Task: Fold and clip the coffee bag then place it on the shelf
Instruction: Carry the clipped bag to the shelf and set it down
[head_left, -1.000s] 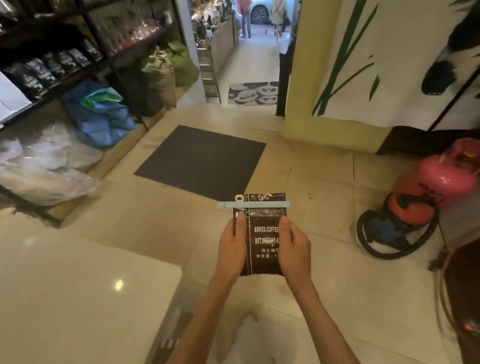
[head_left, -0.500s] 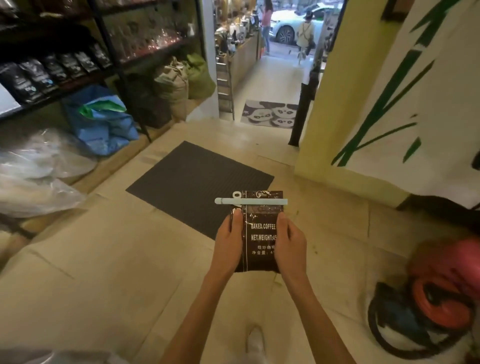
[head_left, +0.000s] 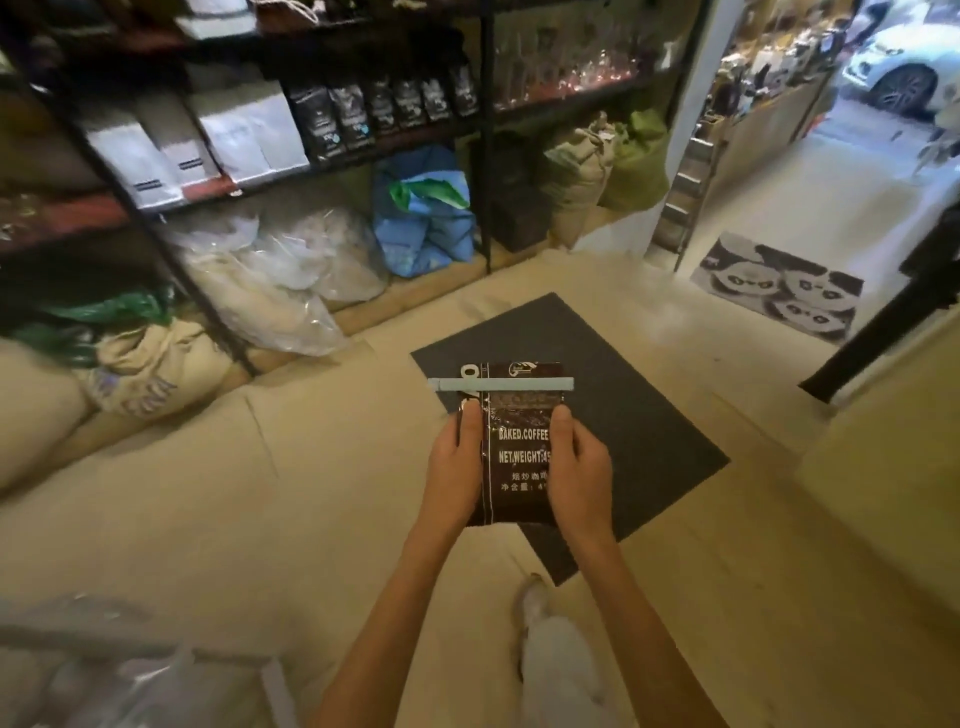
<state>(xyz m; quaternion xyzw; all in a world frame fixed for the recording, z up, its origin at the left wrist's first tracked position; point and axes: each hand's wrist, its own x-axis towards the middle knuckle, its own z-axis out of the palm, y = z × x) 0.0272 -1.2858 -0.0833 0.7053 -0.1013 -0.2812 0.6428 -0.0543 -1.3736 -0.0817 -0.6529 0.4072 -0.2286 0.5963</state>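
Coffee bag (head_left: 519, 447), sealed by a clip (head_left: 501, 384) across its folded top, held upright over the floor between left hand (head_left: 454, 467) and right hand (head_left: 579, 467) clamped on its side edges, well short of the shelf (head_left: 363, 150); the foil looks light, soft and slippery, best gripped below the clip.

I see a black metal shelf (head_left: 483, 130) along the left wall. Its middle level carries white bags (head_left: 244, 137) on the left and a row of dark coffee bags (head_left: 379, 111) to their right. Beneath it, clear plastic sacks (head_left: 291, 280), a blue bag (head_left: 426, 218) and burlap sacks (head_left: 576, 171) rest at floor level. The beige floor (head_left: 208, 493) bears a dark grey mat (head_left: 623, 415), with a panda doormat (head_left: 779, 286) at the doorway
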